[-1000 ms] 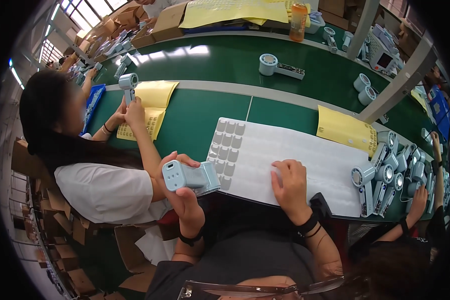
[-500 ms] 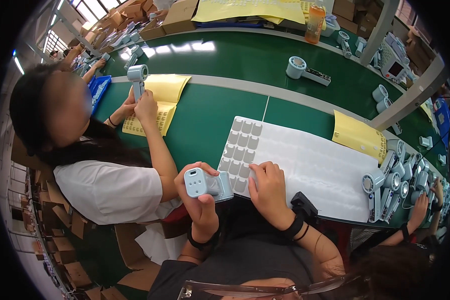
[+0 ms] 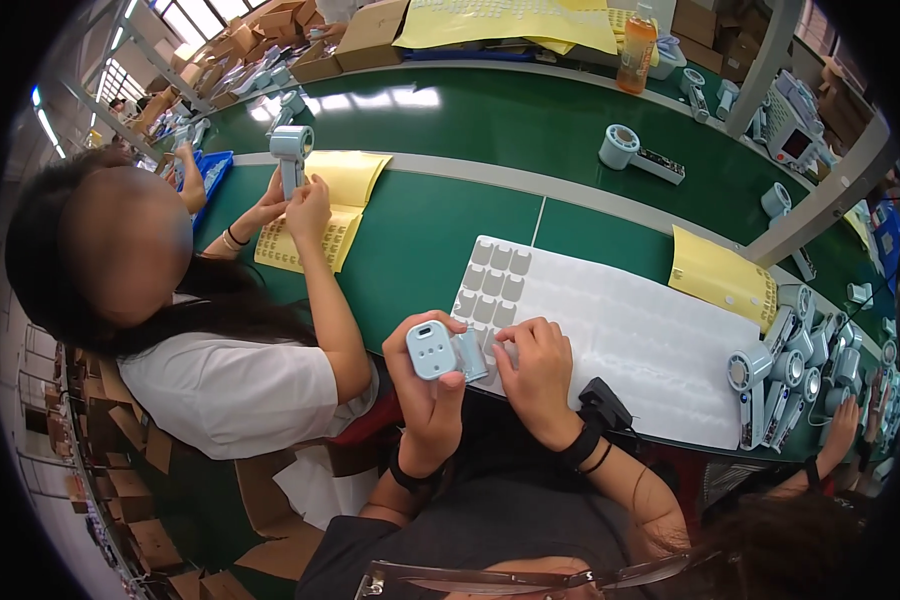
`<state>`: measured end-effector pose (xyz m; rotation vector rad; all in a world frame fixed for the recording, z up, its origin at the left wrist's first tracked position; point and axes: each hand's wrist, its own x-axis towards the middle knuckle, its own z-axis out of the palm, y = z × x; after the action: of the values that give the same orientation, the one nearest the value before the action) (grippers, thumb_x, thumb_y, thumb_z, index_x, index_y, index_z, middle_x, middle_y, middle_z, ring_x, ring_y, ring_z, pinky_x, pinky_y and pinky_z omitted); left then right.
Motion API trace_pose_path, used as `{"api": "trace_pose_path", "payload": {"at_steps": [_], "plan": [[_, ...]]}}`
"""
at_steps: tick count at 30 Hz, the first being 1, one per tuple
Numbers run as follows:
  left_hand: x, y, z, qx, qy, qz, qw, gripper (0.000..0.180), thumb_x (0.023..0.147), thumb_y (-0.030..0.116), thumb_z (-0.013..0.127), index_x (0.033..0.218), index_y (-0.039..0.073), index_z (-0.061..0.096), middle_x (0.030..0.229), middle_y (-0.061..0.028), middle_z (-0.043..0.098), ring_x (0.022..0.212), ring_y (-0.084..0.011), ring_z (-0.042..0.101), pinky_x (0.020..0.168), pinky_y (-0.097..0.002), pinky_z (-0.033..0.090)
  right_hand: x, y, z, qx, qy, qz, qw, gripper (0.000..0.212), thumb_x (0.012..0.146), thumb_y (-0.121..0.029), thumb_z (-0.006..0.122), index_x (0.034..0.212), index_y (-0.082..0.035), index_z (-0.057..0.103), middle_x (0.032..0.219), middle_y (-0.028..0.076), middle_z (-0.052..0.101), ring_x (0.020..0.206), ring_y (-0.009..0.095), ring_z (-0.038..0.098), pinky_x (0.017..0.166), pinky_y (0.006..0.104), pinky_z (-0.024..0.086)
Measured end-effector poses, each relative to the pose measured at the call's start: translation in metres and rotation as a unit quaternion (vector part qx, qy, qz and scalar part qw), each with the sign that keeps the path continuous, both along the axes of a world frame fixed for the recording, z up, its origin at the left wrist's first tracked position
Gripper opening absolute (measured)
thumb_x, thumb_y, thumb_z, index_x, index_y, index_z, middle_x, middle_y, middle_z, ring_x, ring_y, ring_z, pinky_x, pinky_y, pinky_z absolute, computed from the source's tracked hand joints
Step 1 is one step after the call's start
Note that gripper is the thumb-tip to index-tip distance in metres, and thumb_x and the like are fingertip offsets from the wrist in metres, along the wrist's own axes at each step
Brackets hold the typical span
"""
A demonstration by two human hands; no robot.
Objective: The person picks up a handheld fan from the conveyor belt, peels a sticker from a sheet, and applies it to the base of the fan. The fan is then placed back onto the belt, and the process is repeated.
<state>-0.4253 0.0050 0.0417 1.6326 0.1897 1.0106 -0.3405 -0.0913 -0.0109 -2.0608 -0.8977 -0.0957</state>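
1. Left hand: fingers clamped on a small pale blue device, held up just off the near edge of the green desk.
2. Right hand: fingers curled together on the near left corner of the white sticker sheet; the fingertips rest against the device's right end. Whether they pinch a sticker cannot be told.
3. Change from half a second ago: the device and both hands sit in much the same place, and the left hand keeps its grip. One second ago the right hand lay flat, farther right on the sheet, apart from the device.
4. Device attitude: its long axis runs left to right, slightly tilted; the rounded face with small holes points toward the wearer.
5. Grey stickers fill the sheet's left columns.
6. At left, another person's hands hold a similar device upright over a yellow sheet.
7. At right, a row of finished devices lies at the desk edge.
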Motion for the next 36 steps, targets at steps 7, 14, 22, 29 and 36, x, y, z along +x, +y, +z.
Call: {"api": "trace_pose_path", "payload": {"at_steps": [7, 14, 22, 29, 36], "plan": [[0.009, -0.009, -0.001, 0.051, 0.0, -0.039, 0.998, 0.064, 0.095, 0.049, 0.054, 0.13, 0.0, 0.033, 0.115, -0.0177, 0.05, 0.106, -0.0246, 0.048, 0.096, -0.0379, 0.038, 0.024, -0.026, 0.013, 0.222, 0.327, -0.016, 0.918, 0.013, 0.081, -0.006, 0.072, 0.091, -0.002, 0.065, 0.088, 0.001, 0.061, 0.082, 0.012, 0.057, 0.072, 0.0247, 0.043], [0.044, -0.029, -0.015, 0.215, -0.032, -0.108, 0.97, 0.069, 0.094, 0.061, 0.045, 0.128, 0.002, 0.038, 0.112, -0.0201, 0.049, 0.1, -0.0309, 0.048, 0.09, -0.0429, 0.038, 0.033, -0.105, 0.096, 0.355, 0.479, 0.064, 0.8, 0.013, 0.083, 0.002, 0.071, 0.093, 0.001, 0.062, 0.089, 0.003, 0.063, 0.082, 0.009, 0.059, 0.076, 0.0224, 0.048], [0.071, -0.064, -0.013, 0.271, -0.055, -0.166, 0.946, 0.07, 0.093, 0.064, 0.039, 0.126, 0.003, 0.042, 0.107, -0.0185, 0.051, 0.092, -0.0311, 0.049, 0.082, -0.0439, 0.036, 0.03, -0.128, 0.114, 0.333, 0.468, 0.061, 0.816, 0.044, 0.077, 0.005, 0.075, 0.107, -0.003, 0.045, 0.083, 0.005, 0.065, 0.079, 0.008, 0.057, 0.074, 0.0217, 0.045], [0.074, -0.073, -0.011, 0.286, -0.05, -0.169, 0.942, 0.07, 0.093, 0.065, 0.038, 0.126, 0.004, 0.043, 0.107, -0.0181, 0.051, 0.091, -0.0315, 0.05, 0.082, -0.044, 0.036, 0.031, -0.134, 0.107, 0.332, 0.434, 0.045, 0.836, 0.05, 0.076, 0.003, 0.076, 0.107, -0.006, 0.038, 0.08, 0.006, 0.065, 0.077, 0.008, 0.057, 0.072, 0.0218, 0.045], [0.075, -0.072, -0.014, 0.3, -0.045, -0.162, 0.939, 0.07, 0.093, 0.065, 0.038, 0.126, 0.004, 0.043, 0.107, -0.0176, 0.051, 0.092, -0.0318, 0.05, 0.083, -0.0445, 0.036, 0.031, -0.132, 0.105, 0.33, 0.419, 0.043, 0.845, 0.049, 0.076, 0.005, 0.075, 0.106, -0.006, 0.038, 0.079, 0.006, 0.065, 0.076, 0.009, 0.057, 0.072, 0.0221, 0.045]]}}
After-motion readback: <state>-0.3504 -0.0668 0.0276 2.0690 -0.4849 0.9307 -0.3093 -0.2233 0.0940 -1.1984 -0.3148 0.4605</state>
